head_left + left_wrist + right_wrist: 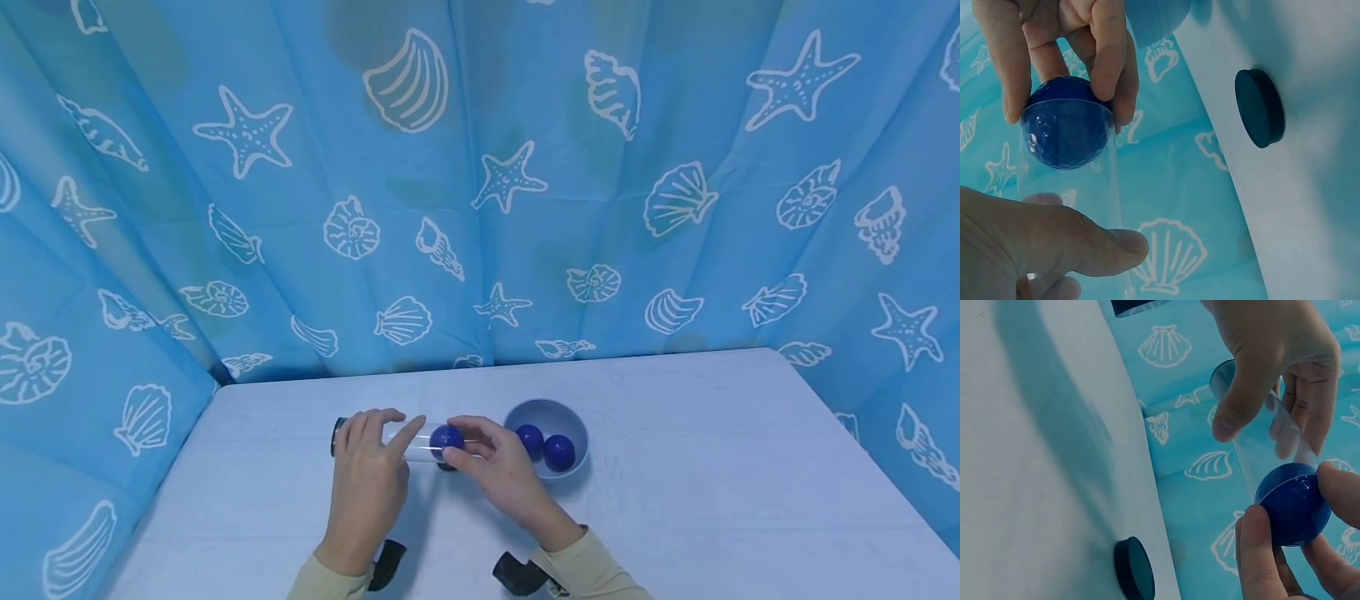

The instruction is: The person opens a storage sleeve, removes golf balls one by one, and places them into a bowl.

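My left hand (367, 475) grips a clear plastic tube (1069, 186) that lies roughly level above the table, a black cap (338, 436) on its left end. At the tube's right end, my right hand (513, 479) pinches a dark blue dimpled golf ball (1291, 509) with its fingertips. In the left wrist view, part of this ball sits inside the tube's mouth and part sticks out. A loose black cap (1260, 107) stands on the white table, mostly hidden under the tube in the head view.
Just right of my right hand stands a grey-blue bowl (542, 409) with two blue balls (559, 452) in it. A white cloth covers the table (712, 467). Blue curtains (480, 250) with white shell prints hang behind and at both sides.
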### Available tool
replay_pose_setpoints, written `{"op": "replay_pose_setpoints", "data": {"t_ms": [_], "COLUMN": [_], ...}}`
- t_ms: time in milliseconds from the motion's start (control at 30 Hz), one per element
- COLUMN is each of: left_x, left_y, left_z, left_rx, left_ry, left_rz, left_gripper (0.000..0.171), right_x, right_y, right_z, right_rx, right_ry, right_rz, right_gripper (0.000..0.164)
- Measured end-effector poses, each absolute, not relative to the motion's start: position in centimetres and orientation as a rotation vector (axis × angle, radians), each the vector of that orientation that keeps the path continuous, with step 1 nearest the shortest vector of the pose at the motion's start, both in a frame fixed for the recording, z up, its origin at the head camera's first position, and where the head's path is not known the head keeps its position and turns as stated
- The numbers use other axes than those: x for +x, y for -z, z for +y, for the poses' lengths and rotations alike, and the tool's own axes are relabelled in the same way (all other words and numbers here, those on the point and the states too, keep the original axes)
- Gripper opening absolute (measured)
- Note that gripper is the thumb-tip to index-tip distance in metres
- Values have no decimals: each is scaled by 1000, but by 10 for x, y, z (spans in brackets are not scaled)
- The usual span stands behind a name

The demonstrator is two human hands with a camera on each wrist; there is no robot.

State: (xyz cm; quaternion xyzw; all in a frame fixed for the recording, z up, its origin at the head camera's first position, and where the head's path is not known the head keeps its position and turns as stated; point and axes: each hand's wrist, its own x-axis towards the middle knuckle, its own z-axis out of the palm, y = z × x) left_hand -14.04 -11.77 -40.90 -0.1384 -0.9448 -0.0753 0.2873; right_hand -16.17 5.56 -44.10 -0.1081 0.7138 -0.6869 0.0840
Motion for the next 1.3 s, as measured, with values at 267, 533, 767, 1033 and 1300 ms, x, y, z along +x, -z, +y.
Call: {"op": "replay_pose_setpoints", "data": {"t_ms": [267, 533, 767, 1033, 1300], "left_x": [-140, -140, -140, -142, -143], "left_y": [409, 406, 406, 408, 410], "left_z": [-118, -118, -117, -117, -118], "left_rx": [-361, -350, -323, -305, -307], "left_ry": [229, 232, 238, 258, 288], "left_rz": [-2528, -2529, -2546, -2550, -2531], "left_gripper": [51, 56, 57, 57, 59], "right_x": [-163, -165, -165, -167, -171], "right_y": [437, 434, 428, 422, 420], "right_z": [59, 64, 69, 75, 83], "right_rx": [-291, -280, -293, -272, -196], "right_ry": [2030, 2015, 1997, 1974, 1969], "right_rz": [2136, 2162, 2221, 2306, 2395], "right_gripper": [47, 49, 49, 51, 49]}}
